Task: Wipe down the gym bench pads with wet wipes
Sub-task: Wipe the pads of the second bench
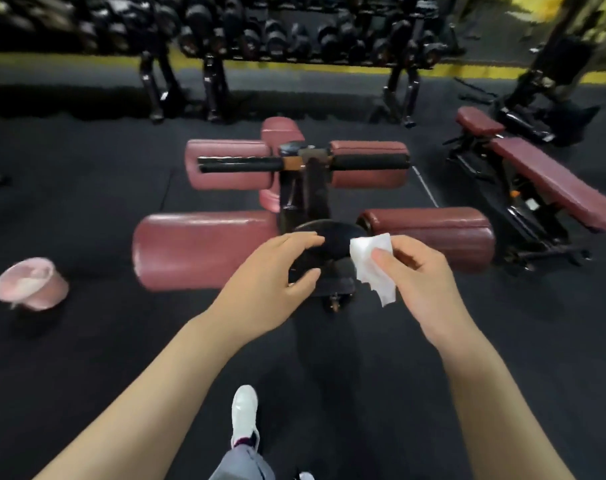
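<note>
Item, bottom centre of frame: white sneaker (244, 415) and grey trouser leg on black rubber floor (86, 358).

Item, lower left to centre: left forearm, bare, reaching up-frame. Left hand (272, 271) hangs over the black frame hub of the bench, fingers loosely curved, thumb apart, grip open and holding nothing.

Item, lower right to centre: right forearm, bare. Right hand (414, 275) pinches a wet wipe (374, 263) between thumb and fingertips; grip closed on the wipe. Wipe is white, crumpled, one corner dangling below the thumb. Judged light, limp and damp; likely to bunch or tear if dragged by an edge, so best folded flat under the fingers before wiping.

Item, centre left: near left roller pad (204, 249), maroon vinyl, cylindrical. Item, centre right: near right roller pad (429, 233), same make, just beyond the wipe; contact with it cannot be told. Vinyl looks smooth, probably slick when wet; padding likely gives under pressure.

Item, upper centre: two further maroon rollers with black foam handles (240, 164) across them.

Item, right edge: second bench (551, 180), maroon pads, well apart.

Item, left edge: pink wipes tub (29, 284) on the floor, tilted, blurred.

Item, top of frame: dumbbell rack (294, 32), blurred.
</note>
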Motion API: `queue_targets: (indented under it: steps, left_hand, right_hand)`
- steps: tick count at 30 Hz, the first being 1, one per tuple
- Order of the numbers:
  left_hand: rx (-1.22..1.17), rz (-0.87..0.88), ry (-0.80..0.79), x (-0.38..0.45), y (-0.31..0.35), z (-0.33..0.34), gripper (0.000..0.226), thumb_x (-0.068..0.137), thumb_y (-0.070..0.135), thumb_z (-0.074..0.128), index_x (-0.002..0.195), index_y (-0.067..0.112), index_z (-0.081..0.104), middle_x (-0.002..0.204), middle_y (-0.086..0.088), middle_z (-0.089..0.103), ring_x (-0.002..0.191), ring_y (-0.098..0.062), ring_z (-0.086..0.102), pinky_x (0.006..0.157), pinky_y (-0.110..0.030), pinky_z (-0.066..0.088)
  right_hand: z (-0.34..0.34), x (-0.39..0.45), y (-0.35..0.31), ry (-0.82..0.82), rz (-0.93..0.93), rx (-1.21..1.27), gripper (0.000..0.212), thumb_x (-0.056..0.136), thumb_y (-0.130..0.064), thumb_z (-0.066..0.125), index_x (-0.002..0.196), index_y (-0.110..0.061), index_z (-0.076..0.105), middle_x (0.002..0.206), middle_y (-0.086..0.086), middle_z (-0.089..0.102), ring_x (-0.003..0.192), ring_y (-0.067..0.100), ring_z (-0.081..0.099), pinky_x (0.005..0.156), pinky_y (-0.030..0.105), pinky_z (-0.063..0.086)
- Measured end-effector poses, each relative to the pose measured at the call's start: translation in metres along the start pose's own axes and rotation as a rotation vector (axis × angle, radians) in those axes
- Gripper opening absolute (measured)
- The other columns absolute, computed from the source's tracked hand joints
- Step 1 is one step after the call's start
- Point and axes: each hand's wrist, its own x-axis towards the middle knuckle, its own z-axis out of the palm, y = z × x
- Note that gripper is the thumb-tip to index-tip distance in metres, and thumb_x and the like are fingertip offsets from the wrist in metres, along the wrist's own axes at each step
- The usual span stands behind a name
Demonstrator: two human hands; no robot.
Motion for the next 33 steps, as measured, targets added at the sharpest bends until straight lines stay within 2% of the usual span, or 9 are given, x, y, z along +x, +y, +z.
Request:
queue_targets:
  steps: [3, 6, 10, 13, 16, 21, 26, 30, 33]
  left_hand:
    - [-0.063, -0.117, 0.116, -0.043, -0.017, -0.02, 0.041, 0.096, 0.029, 0.057, 0.136, 0.034, 0.053, 0.138, 0.028, 0.046, 0.13, 0.008, 0.039, 0.095, 0.0, 0.03]
    - [-0.107, -0.219, 0.213, -0.082, -0.037, -0.043, 0.038, 0.095, 0.028, 0.058, 0.132, 0.036, 0.055, 0.136, 0.027, 0.05, 0.127, 0.012, 0.04, 0.093, -0.003, 0.034]
    - [-0.128, -0.321, 0.263, -0.125, -0.072, -0.076, 0.031, 0.095, 0.027, 0.058, 0.125, 0.038, 0.061, 0.121, 0.029, 0.059, 0.097, 0.023, 0.049, 0.079, 0.002, 0.033]
    - [-0.159, -0.381, 0.285, -0.152, -0.11, -0.1, 0.025, 0.095, 0.03, 0.057, 0.117, 0.041, 0.063, 0.114, 0.035, 0.059, 0.108, 0.018, 0.05, 0.082, 0.001, 0.034]
    - [-0.14, -0.49, 0.279, -0.184, -0.16, -0.127, 0.027, 0.095, 0.031, 0.056, 0.12, 0.041, 0.062, 0.115, 0.031, 0.06, 0.11, 0.014, 0.05, 0.08, -0.006, 0.038]
    - [0.024, -0.61, 0.268, -0.254, -0.249, -0.185, 0.029, 0.097, 0.038, 0.05, 0.124, 0.041, 0.059, 0.121, 0.03, 0.056, 0.114, 0.01, 0.045, 0.083, -0.01, 0.036]
    - [0.201, -0.688, 0.276, -0.307, -0.32, -0.239, 0.031, 0.097, 0.036, 0.05, 0.126, 0.031, 0.06, 0.126, 0.02, 0.059, 0.119, -0.001, 0.048, 0.095, -0.017, 0.034]
    - [0.306, -0.725, 0.275, -0.316, -0.371, -0.27, 0.031, 0.096, 0.032, 0.054, 0.125, 0.025, 0.063, 0.129, 0.012, 0.062, 0.125, -0.01, 0.05, 0.104, -0.025, 0.036]
    - [0.345, -0.75, 0.264, -0.3, -0.411, -0.289, 0.031, 0.096, 0.029, 0.055, 0.125, 0.021, 0.064, 0.131, 0.009, 0.062, 0.126, -0.015, 0.051, 0.106, -0.031, 0.037]
  right_hand:
    - [0.044, -0.005, -0.012, -0.165, -0.063, -0.04, 0.012, 0.088, -0.028, 0.063, 0.088, -0.034, 0.073, 0.084, -0.012, 0.071, 0.074, 0.0, 0.063, 0.062, 0.011, 0.046]
    - [0.094, -0.015, -0.018, -0.327, -0.102, -0.089, 0.018, 0.093, -0.021, 0.06, 0.09, -0.036, 0.07, 0.083, -0.016, 0.07, 0.073, -0.002, 0.063, 0.06, 0.012, 0.044]
    - [0.163, -0.028, -0.029, -0.511, -0.15, -0.135, 0.022, 0.095, -0.016, 0.057, 0.093, -0.035, 0.069, 0.086, -0.016, 0.07, 0.08, -0.001, 0.064, 0.065, 0.008, 0.044]
    - [0.22, -0.032, -0.04, -0.589, -0.197, -0.177, 0.019, 0.095, -0.017, 0.057, 0.094, -0.032, 0.068, 0.086, -0.014, 0.07, 0.081, 0.003, 0.064, 0.067, 0.014, 0.047]
    - [0.287, -0.035, -0.049, -0.618, -0.238, -0.244, 0.012, 0.095, -0.024, 0.058, 0.093, -0.035, 0.064, 0.087, -0.016, 0.067, 0.082, 0.004, 0.063, 0.067, 0.021, 0.049]
    - [0.397, -0.035, -0.058, -0.654, -0.285, -0.393, 0.007, 0.094, -0.035, 0.057, 0.09, -0.041, 0.057, 0.088, -0.025, 0.062, 0.087, -0.005, 0.058, 0.058, 0.009, 0.04]
    - [0.479, -0.017, -0.067, -0.666, -0.238, -0.471, 0.008, 0.093, -0.039, 0.054, 0.085, -0.042, 0.055, 0.088, -0.034, 0.057, 0.086, -0.015, 0.052, 0.049, 0.01, 0.041]
    - [0.527, 0.013, -0.073, -0.607, -0.174, -0.487, 0.017, 0.089, -0.045, 0.049, 0.081, -0.032, 0.056, 0.076, -0.021, 0.06, 0.07, -0.001, 0.057, 0.044, 0.012, 0.04]
    - [0.562, 0.05, -0.074, -0.588, -0.235, -0.685, 0.018, 0.095, -0.037, 0.051, 0.083, -0.025, 0.056, 0.07, -0.009, 0.058, 0.061, 0.01, 0.053, 0.049, 0.022, 0.037]
